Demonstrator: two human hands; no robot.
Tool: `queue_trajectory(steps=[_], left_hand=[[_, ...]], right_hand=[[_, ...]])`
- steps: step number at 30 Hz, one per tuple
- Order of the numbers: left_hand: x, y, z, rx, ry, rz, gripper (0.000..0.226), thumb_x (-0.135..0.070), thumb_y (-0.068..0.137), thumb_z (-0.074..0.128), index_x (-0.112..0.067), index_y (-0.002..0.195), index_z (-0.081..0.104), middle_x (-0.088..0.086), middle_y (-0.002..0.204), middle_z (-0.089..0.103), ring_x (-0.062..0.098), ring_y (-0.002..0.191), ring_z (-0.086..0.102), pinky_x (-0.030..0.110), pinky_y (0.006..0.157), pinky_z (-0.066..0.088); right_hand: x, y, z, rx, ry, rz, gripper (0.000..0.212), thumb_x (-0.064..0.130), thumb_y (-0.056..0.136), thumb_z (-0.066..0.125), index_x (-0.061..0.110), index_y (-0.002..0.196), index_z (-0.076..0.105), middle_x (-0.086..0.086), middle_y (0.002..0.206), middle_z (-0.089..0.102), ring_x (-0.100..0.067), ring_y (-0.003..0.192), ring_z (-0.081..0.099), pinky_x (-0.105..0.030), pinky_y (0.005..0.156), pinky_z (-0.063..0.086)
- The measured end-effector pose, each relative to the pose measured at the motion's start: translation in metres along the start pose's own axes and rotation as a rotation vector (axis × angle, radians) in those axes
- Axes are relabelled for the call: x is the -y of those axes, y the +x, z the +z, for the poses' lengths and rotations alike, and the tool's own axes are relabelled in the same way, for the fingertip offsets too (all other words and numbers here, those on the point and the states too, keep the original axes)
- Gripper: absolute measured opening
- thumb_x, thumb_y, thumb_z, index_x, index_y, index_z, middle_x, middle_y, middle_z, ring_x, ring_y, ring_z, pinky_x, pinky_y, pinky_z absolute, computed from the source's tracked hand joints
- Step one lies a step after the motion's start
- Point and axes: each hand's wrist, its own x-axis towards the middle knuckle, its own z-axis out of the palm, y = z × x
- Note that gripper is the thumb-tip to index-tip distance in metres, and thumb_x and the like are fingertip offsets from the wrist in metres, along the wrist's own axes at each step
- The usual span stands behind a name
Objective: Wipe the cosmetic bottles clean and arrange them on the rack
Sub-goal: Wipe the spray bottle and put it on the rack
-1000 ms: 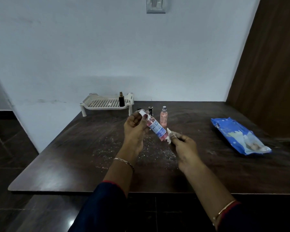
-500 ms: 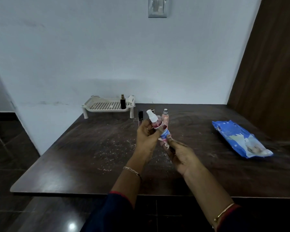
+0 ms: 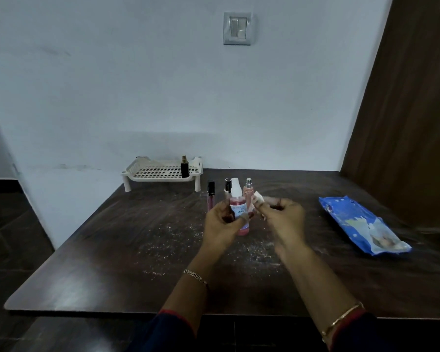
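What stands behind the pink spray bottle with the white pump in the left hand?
A black-capped tube directly behind, and a peach bottle with a silver cap just to its right. The tube's lower part is covered by the pink spray bottle and left hand.

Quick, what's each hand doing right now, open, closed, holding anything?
Left hand: grips the pink spray bottle, held upright.
Right hand: pinches a white wipe beside the bottle; motion-blurred.

Table: rack, bottles, perhaps wipes pack
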Motion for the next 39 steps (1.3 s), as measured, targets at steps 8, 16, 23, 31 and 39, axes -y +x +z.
queue_trajectory(steps=[8,16,23,31,39], left_hand=[[0.001,0.004,0.005,-0.102,0.169,0.025,0.027,0.003,0.076,0.068,-0.003,0.103,0.066,0.014,0.094,0.071,0.021,0.078,0.068,0.016,0.056,0.053],[-0.002,0.000,-0.005,-0.010,-0.004,-0.046,0.028,0.003,0.077,0.068,-0.014,0.099,0.064,0.001,0.087,0.070,0.013,0.077,0.068,0.023,0.065,0.057],[0.001,-0.010,-0.013,0.096,-0.277,-0.108,0.022,0.001,0.087,0.056,-0.010,0.105,0.064,-0.001,0.082,0.074,0.013,0.078,0.071,0.028,0.068,0.059],[0.003,-0.001,-0.024,0.005,-0.515,-0.176,0.032,0.000,0.091,0.048,-0.001,0.122,0.053,0.019,0.120,0.061,0.031,0.110,0.060,0.040,0.085,0.057],[0.000,-0.004,-0.030,0.102,-0.534,-0.223,0.031,0.001,0.091,0.048,-0.005,0.121,0.055,0.013,0.112,0.063,0.025,0.101,0.062,0.037,0.080,0.058]], right_hand=[[-0.020,-0.006,-0.002,0.205,-1.270,-1.166,0.052,0.003,0.062,0.082,0.002,0.111,0.064,-0.014,0.107,0.065,-0.028,0.076,0.067,-0.038,0.054,0.059],[-0.019,0.002,-0.007,0.331,-1.099,-1.173,0.048,-0.001,0.059,0.081,0.007,0.105,0.069,-0.007,0.100,0.069,-0.019,0.084,0.067,-0.024,0.072,0.056],[-0.018,0.006,0.005,0.248,-0.499,-0.450,0.028,0.001,0.090,0.055,0.016,0.110,0.067,0.002,0.102,0.069,-0.002,0.081,0.066,-0.016,0.065,0.055],[-0.031,-0.004,-0.004,0.240,-0.624,-0.510,0.028,-0.004,0.085,0.060,0.011,0.107,0.069,0.000,0.097,0.070,-0.001,0.078,0.061,-0.008,0.067,0.047],[-0.014,-0.008,0.013,0.267,-0.689,-0.699,0.026,0.001,0.085,0.062,0.013,0.106,0.070,0.009,0.098,0.063,-0.002,0.083,0.059,-0.012,0.075,0.050]])
